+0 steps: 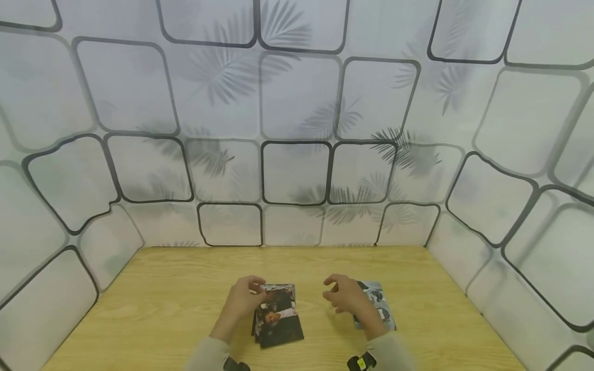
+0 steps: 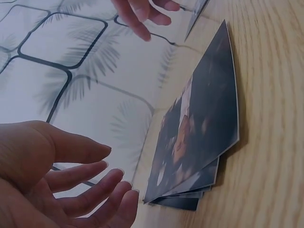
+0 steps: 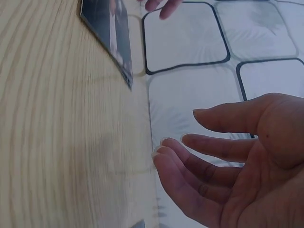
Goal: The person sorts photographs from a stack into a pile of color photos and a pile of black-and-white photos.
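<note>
right hand [image 1: 347, 294] partly hides the grey photo [image 1: 378, 303]

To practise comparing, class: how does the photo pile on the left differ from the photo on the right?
The photo pile shows several fanned edges; the grey-blue photo shows no such layers. The photo pile is mostly dark on top, with warm tones; the grey-blue photo is paler. The right hand hides part of the grey-blue photo; the photo pile is mostly uncovered. Both lie on the wood-grained table.
</note>
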The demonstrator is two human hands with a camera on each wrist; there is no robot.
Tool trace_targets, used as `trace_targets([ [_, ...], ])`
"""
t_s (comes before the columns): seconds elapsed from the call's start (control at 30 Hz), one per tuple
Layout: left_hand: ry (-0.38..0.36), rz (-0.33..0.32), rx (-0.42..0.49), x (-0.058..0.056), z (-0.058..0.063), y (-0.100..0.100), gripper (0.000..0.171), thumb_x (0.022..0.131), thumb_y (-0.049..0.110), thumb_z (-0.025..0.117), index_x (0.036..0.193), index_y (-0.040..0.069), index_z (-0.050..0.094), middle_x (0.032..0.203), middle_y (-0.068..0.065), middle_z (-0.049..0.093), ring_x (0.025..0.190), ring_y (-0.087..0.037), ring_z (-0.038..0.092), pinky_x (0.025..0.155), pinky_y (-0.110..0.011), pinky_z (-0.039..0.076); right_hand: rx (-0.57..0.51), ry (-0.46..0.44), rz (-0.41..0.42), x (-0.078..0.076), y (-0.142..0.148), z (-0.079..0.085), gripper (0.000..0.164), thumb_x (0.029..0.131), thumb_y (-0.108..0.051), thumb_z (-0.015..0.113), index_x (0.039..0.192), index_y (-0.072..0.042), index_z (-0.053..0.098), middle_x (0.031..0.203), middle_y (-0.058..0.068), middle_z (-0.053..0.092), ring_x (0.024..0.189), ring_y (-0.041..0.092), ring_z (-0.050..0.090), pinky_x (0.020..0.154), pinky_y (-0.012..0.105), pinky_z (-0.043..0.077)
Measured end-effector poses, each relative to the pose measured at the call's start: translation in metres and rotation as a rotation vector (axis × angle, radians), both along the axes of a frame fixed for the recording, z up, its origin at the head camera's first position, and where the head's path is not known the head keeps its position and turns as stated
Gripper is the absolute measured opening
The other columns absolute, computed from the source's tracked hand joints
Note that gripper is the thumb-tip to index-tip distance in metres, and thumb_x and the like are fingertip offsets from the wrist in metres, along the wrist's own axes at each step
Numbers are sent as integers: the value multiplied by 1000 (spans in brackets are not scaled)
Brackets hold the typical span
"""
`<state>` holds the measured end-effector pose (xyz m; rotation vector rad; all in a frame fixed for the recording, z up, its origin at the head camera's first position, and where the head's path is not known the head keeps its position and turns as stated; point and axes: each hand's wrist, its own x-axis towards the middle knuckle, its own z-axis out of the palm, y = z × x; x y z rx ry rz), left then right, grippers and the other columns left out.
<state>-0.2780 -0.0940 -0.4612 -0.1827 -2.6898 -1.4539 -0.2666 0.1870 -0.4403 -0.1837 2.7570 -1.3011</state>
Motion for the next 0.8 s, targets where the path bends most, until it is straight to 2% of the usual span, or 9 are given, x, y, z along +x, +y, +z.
trace_targets([
  [0.3, -20, 9, 6, -1, -1, -3, 36, 83, 4, 73, 118, -6, 68, 98, -19, 74, 86, -27, 71, 71, -41, 62, 10, 11, 51, -4, -34, -3, 35, 94, -9, 69, 125, 7, 63, 101, 22, 70, 75, 24, 70, 57, 34, 64],
  [0.53, -12, 2, 31, -1, -2, -4, 34, 84, -2, 70, 117, -9, 67, 97, -21, 73, 73, -20, 70, 60, -33, 62, 26, 26, 34, -3, -50, -12, 29, 92, -8, 71, 116, 6, 66, 95, 18, 71, 70, 20, 68, 55, 34, 62],
  [0.67, -28, 29, 2, -1, -3, -7, 34, 83, 0, 72, 115, -7, 69, 96, -19, 73, 71, -18, 68, 59, -32, 60, -2, 5, 54, -4, -56, -17, 29, 92, -8, 70, 117, 7, 67, 97, 20, 72, 70, 22, 69, 56, 34, 62],
  [0.8, -74, 46, -18, -1, -2, -11, 33, 84, 1, 74, 115, -8, 68, 97, -20, 73, 74, -21, 69, 62, -34, 62, -50, -18, 50, -4, -58, -20, 29, 92, -7, 70, 117, 9, 66, 101, 24, 71, 76, 26, 71, 58, 36, 64],
])
